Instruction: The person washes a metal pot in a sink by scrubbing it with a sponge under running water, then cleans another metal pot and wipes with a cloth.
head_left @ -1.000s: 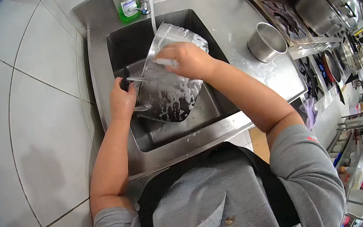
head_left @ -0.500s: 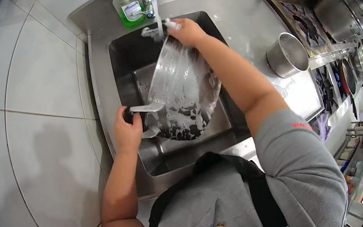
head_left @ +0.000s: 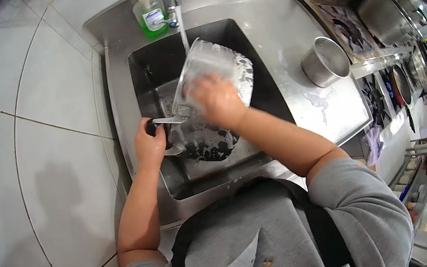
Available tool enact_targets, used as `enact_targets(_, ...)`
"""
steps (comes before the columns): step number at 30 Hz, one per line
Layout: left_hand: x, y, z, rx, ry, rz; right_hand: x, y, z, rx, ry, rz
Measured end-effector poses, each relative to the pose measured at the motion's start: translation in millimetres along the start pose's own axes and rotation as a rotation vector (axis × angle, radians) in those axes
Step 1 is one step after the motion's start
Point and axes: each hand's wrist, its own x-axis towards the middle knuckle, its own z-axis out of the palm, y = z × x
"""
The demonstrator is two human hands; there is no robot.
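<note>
A metal pot (head_left: pixel 241 77), coated in suds, lies tilted on its side in the sink (head_left: pixel 146 61). My left hand (head_left: pixel 149 147) is closed around its looped side handle (head_left: pixel 170 120), on the left. My right hand (head_left: pixel 217 102) presses against the pot's soapy wall, its fingers smeared by motion. Whether a scrubber is under those fingers cannot be made out. Water runs from the tap (head_left: pixel 173 0) down by the pot's upper rim.
Beside the tap stands a pump bottle of green soap (head_left: pixel 152 16). A smaller metal pot (head_left: pixel 325 61) sits on the steel counter (head_left: pixel 270 32) to the right. Farther right are stove burners (head_left: pixel 346 30), a large stockpot (head_left: pixel 387 13) and a frying pan (head_left: pixel 400 84).
My right hand has moved from the pot's upper rim near the water down to the middle of its wall. My left hand keeps its hold on the handle.
</note>
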Motion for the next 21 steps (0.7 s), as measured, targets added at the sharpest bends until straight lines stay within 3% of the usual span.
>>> enact_targets(4,1,-10,1,-0.012,0.002,0.039,5,6,-11,0.095,-0.047,-0.187)
enact_targets(6,4,-15,1,-0.004,-0.026,-0.021,26,29,-2,0.282,-0.146,-0.048)
enact_targets(8,4,-16,2,-0.007,-0.026,-0.025,40,45,11,0.281,-0.047,0.084)
enact_targets(10,0,-23,5,0.014,0.014,0.026,57,77,25,0.337,-0.072,0.539)
enact_targets(11,-7,-19,5,-0.027,0.012,-0.023,67,101,30,0.306,-0.225,0.696)
enact_targets(12,-10,-17,5,0.011,0.007,-0.05,73,122,38,0.479,-0.31,0.823)
enact_targets(13,-11,-17,3,0.046,0.004,-0.075,76,116,33,0.455,-0.326,0.807)
enact_targets(15,-15,-21,5,0.046,0.012,-0.061,70,71,10,0.236,-0.164,0.605)
enact_targets(17,-20,-23,5,0.042,0.005,-0.04,40,36,22,0.133,-0.011,0.284)
enact_targets(20,-32,-19,10,0.068,0.036,-0.082,-21,-16,2,0.025,0.128,-0.029)
enact_targets(21,-37,-18,12,0.012,0.049,-0.093,-36,-19,-9,0.017,0.128,-0.021)
